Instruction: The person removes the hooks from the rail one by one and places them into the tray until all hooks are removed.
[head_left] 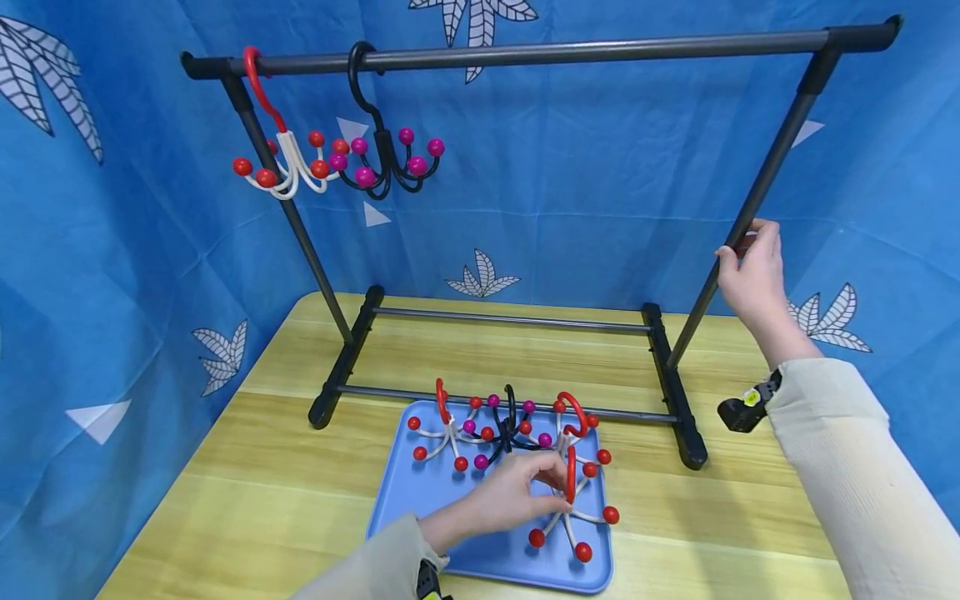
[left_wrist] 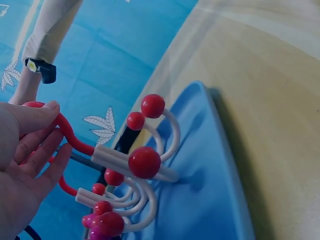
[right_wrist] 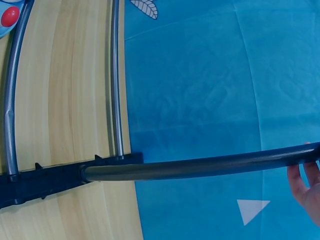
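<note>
basically, the front red-and-white hanger (head_left: 572, 483) is in the left grip (head_left: 517, 492), thumb and fingers pinching its red hook, at the right front of the blue tray (head_left: 427, 492). three other hangers (head_left: 507, 437) sit behind it on the tray. key relation: the rack's top rail (head_left: 600, 52) is above and beyond the hanger; long axis roughly upright, hook up, ball-tipped prongs spread below. can't tell if the prongs touch the tray. left hand is nearer by far; right is well apart from it.

pose: left forearm comes in low from the left, hand at the hook's left side. right arm reaches forward on the right; right grip (head_left: 753, 271) holds the rack's right post (head_left: 775, 158), thumb and fingers round it. two hangers hang at the rail's left end, red-and-white (head_left: 287, 143) and black (head_left: 384, 150). rack stands on worktop (head_left: 225, 500).
</note>
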